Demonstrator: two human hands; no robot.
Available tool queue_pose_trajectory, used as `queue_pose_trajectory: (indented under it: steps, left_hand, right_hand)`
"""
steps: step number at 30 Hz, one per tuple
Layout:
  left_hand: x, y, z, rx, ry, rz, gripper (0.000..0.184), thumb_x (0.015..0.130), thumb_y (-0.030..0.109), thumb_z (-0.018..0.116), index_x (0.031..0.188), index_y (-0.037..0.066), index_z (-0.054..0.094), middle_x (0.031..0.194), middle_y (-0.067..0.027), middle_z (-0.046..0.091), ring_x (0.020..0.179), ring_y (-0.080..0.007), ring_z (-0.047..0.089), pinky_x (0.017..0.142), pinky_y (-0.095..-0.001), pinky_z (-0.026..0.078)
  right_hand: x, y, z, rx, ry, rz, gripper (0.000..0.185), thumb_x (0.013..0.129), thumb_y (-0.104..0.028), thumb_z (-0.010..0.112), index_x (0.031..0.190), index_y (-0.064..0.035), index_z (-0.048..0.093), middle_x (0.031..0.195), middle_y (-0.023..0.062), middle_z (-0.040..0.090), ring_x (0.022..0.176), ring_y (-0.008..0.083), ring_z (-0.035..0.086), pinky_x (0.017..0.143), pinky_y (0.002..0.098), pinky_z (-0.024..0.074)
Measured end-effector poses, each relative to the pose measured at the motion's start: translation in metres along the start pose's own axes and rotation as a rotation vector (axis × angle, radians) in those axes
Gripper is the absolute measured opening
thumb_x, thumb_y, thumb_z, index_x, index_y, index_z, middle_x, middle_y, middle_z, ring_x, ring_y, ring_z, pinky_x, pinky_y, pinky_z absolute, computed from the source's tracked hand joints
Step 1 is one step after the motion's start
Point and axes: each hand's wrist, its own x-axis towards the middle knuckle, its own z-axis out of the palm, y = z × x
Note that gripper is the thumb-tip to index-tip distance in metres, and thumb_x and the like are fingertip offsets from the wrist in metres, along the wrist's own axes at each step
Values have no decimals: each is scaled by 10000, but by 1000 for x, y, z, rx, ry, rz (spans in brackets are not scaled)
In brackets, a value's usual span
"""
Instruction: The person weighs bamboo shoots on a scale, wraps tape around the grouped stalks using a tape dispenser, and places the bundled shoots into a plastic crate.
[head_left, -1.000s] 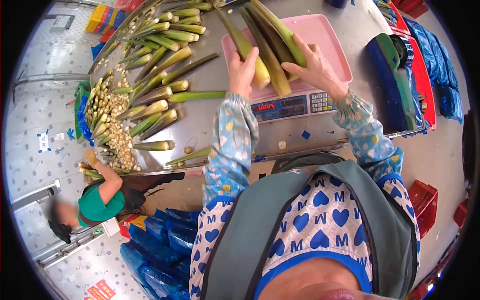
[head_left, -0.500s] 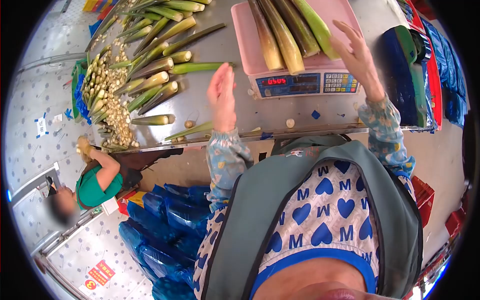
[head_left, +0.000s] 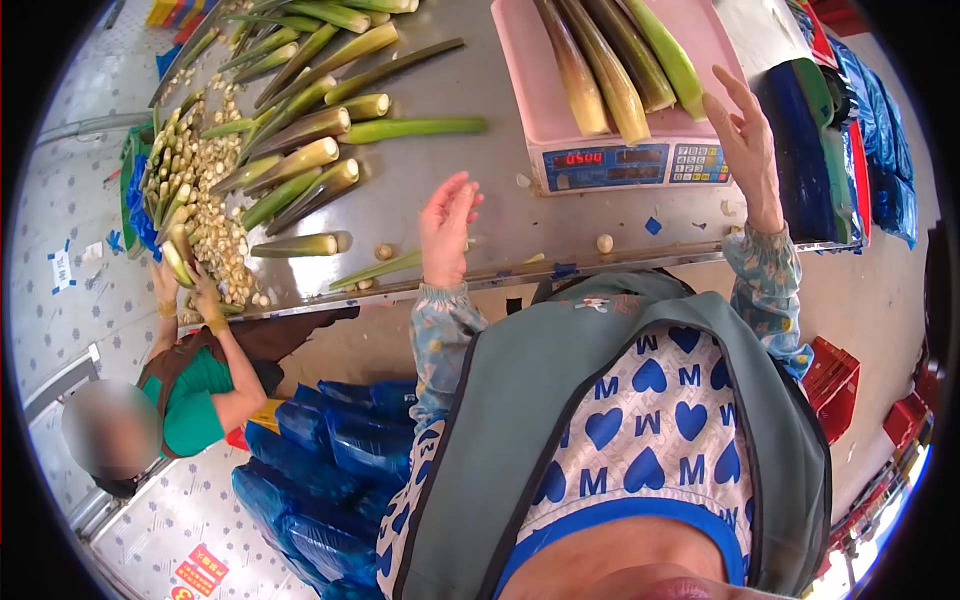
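Thick green-and-brown stalks (head_left: 590,65), looking like water bamboo shoots, lie side by side on the pink pan of a digital scale (head_left: 520,120), whose red display appears to read 0500. My right hand (head_left: 748,155) is open beside the scale's right edge, fingers near the greenest stalk. Left of the scale, my left hand (head_left: 447,228) is held above the table with nothing in it, fingers loosely extended. Cut ends of more stalks (head_left: 305,160) point toward it from the pile on the left.
The metal table (head_left: 440,110) holds a heap of small pale pieces (head_left: 220,200) at its left end. There a person in green (head_left: 205,400) handles a stalk. Blue plastic bags (head_left: 330,460) stand below the front edge. A dark blue bundle (head_left: 800,150) sits at right.
My left hand has lowered slightly and my right hand has shifted right. The view has moved a little. The display went from about 0505 to 0500. The co-worker now has a stalk in hand.
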Motion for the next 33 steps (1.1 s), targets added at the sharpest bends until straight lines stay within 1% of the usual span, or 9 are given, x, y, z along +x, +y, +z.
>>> queue_pose_trajectory:
  steps: [7, 12, 16, 18, 21, 23, 27, 29, 33]
  left_hand:
    - [7, 0, -1, 52, -70, 15, 357, 948, 239, 704, 1251, 60, 643, 1041, 15, 651, 936, -86, 628, 785, -237, 465]
    - [6, -6, 0, 120, -101, -23, 362, 949, 239, 700, 1253, 53, 641, 1038, 17, 648, 932, -91, 627, 783, -240, 469]
    - [9, -13, 4, 117, -113, -31, 365, 946, 228, 703, 1259, 51, 639, 1037, 15, 646, 929, -90, 626, 763, -236, 472]
    - [8, -15, 8, 80, -152, 11, 371, 940, 219, 714, 1262, 51, 639, 1022, 9, 645, 920, -78, 610, 759, -226, 478]
    - [13, -34, 2, 116, -169, 98, 356, 927, 204, 729, 1233, 40, 651, 988, 0, 643, 875, -59, 579, 740, -212, 492]
    - [11, -37, -5, 89, -213, 59, 355, 922, 202, 737, 1222, 31, 652, 989, -1, 643, 861, -66, 586, 732, -216, 495]
    - [10, -41, -7, 92, -200, 74, 360, 941, 191, 716, 1251, 27, 636, 999, 1, 640, 865, -59, 584, 748, -212, 494]
    - [9, -33, -3, 132, -177, 34, 373, 944, 189, 712, 1269, 26, 627, 1005, -1, 638, 867, -63, 582, 761, -220, 496]
    - [11, -27, 4, 132, -186, 69, 374, 947, 185, 702, 1270, 14, 623, 1009, -5, 643, 854, -75, 592, 749, -229, 499]
  right_hand:
    - [-5, -18, 10, 47, 117, -101, 305, 957, -183, 666, 1240, -72, 686, 1025, 77, 719, 891, 139, 664, 739, 259, 521]
    - [-17, -36, 18, 12, 18, 18, 256, 921, -89, 686, 1171, -40, 703, 916, 74, 705, 730, 102, 617, 649, 236, 509]
    - [-32, -47, 55, -297, -117, -211, 518, 843, -378, 768, 1225, -72, 599, 1031, 154, 676, 850, 320, 690, 721, 426, 549]
    - [-29, -40, 61, -254, -66, -228, 490, 851, -351, 766, 1212, -64, 600, 1024, 165, 686, 876, 327, 692, 743, 419, 551]
    - [-23, -28, 57, 32, -190, 79, 382, 939, -243, 661, 1246, -18, 620, 883, 112, 710, 735, 175, 688, 639, 330, 536]
    - [-25, -54, 40, 367, -168, 319, 382, 1010, -263, 569, 1261, 22, 610, 786, 46, 666, 626, 73, 596, 547, 224, 438]
    - [-29, -15, 35, 689, -93, 520, 437, 1018, -293, 557, 1304, 37, 551, 685, 33, 619, 579, 93, 573, 553, 215, 425]
    - [-30, -33, 31, 781, -159, 526, 418, 1021, -281, 544, 1312, 18, 545, 838, 73, 706, 609, 83, 573, 561, 209, 402]
    - [-36, -50, 32, 815, -170, 526, 419, 1026, -304, 525, 1304, 6, 563, 889, 72, 707, 623, 71, 552, 585, 210, 393]
